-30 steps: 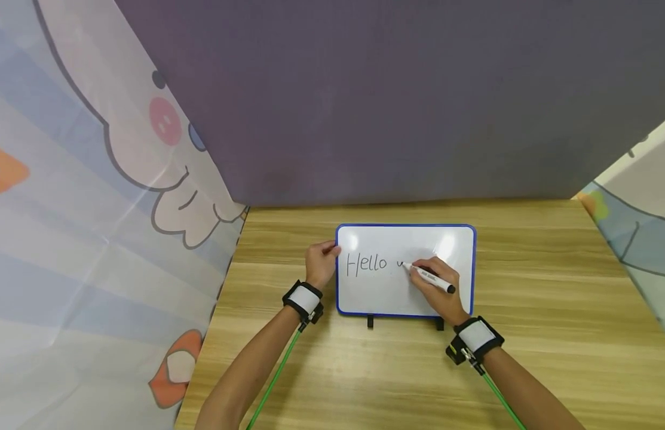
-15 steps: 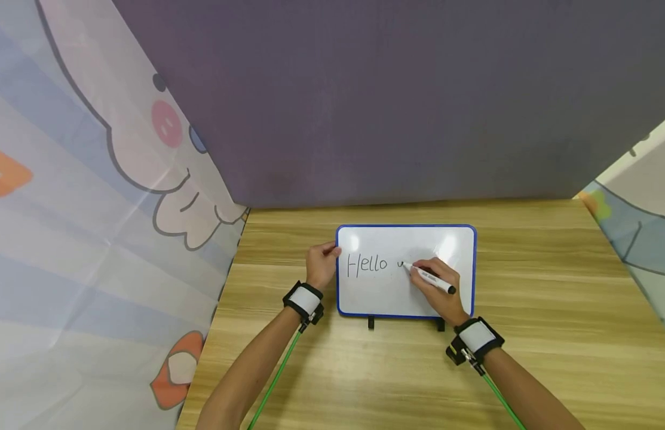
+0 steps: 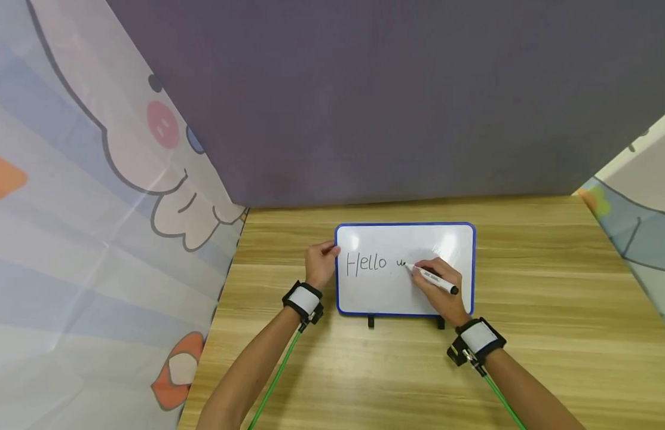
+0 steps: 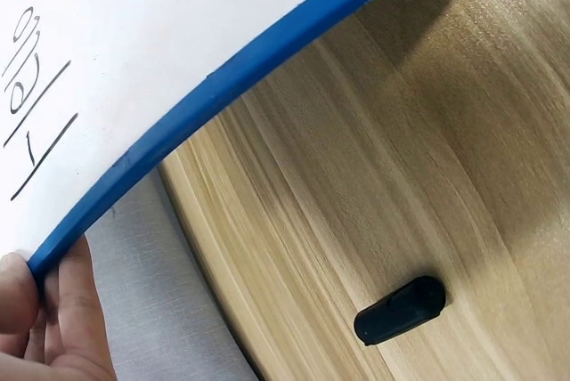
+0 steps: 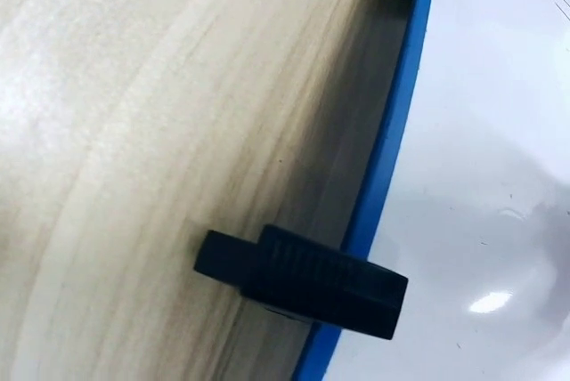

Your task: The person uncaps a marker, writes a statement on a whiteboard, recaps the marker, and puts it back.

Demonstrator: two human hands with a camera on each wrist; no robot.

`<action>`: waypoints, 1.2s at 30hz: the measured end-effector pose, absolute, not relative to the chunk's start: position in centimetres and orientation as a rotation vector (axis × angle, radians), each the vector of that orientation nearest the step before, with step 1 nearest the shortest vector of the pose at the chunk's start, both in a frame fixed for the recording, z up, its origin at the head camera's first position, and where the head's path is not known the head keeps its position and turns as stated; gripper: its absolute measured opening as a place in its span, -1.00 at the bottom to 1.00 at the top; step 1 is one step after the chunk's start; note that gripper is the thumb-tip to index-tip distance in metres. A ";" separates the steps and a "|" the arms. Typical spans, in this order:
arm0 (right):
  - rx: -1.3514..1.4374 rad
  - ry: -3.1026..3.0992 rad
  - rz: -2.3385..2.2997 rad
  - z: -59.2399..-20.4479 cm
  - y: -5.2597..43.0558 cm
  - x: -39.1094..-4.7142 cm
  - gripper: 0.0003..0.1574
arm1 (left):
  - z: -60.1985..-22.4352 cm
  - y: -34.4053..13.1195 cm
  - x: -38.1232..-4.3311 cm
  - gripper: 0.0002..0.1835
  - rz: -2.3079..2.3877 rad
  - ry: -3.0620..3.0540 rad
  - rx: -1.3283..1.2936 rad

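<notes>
A small whiteboard [image 3: 380, 292] with a blue frame stands tilted on black feet in the head view. It bears the handwritten word "Hello" and a short curved mark right of it. My left hand [image 3: 320, 266] pinches the board's left edge; in the left wrist view the thumb and fingers [image 4: 76, 310] grip the blue rim [image 4: 178, 127] from both sides. My right hand [image 3: 445, 301] holds a white marker [image 3: 432, 279] with a black end, its tip at the curved mark. The right wrist view shows neither that hand nor the marker.
The board stands on a wood-grain table [image 3: 332, 382]. A black foot [image 5: 312, 283] hooks over the board's lower rim. One small black oblong piece [image 4: 401, 310] lies on the table. Behind rises a grey-purple panel [image 3: 386, 107], with a cartoon-printed sheet [image 3: 95, 269] at the left.
The marker tip and right hand have moved slightly right. The curved mark on the board has grown a little. My left hand keeps its hold on the edge.
</notes>
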State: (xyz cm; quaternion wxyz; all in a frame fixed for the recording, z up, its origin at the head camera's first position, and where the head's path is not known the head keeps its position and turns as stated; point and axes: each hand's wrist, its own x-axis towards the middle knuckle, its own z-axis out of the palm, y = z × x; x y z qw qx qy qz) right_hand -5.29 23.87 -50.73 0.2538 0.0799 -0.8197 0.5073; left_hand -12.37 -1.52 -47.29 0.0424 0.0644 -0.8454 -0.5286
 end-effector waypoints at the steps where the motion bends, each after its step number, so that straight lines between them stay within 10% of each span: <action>1: 0.209 -2.231 1.372 -50.7 23.9 -5.3 -0.86 | -47.3 -1.5 -12.4 -0.79 -1.613 -2.587 0.197; 36: 0.281 -2.165 1.427 -50.0 24.6 -4.9 -0.81 | -47.4 -1.4 -12.3 -0.79 -1.569 -2.606 0.200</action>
